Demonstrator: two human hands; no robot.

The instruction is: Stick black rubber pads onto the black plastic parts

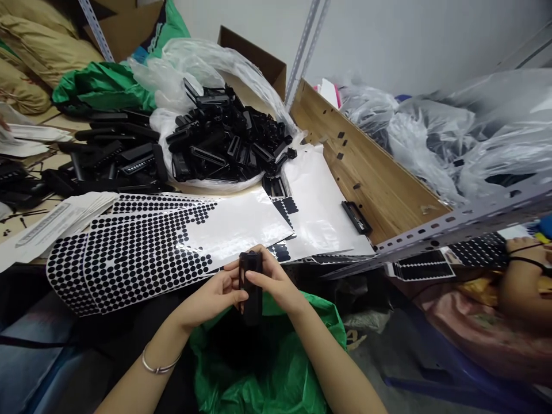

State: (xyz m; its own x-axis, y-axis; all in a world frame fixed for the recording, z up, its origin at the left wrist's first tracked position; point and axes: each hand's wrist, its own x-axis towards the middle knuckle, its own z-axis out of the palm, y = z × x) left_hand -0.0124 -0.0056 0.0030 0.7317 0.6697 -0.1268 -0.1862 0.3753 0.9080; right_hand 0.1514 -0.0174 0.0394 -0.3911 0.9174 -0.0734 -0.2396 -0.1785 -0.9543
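The table (15,223) is a light tan colour, and it is very full. Near the back is a clear plastic bag (228,60), spread open under a big heap of small black parts (224,138). To the left is a pile of long black parts (116,152). In front lie sheets of black round dots (138,253), and their front corner pokes out past the edge. White papers (73,221) sit just left of them. On the right is a shiny white sheet (319,207).
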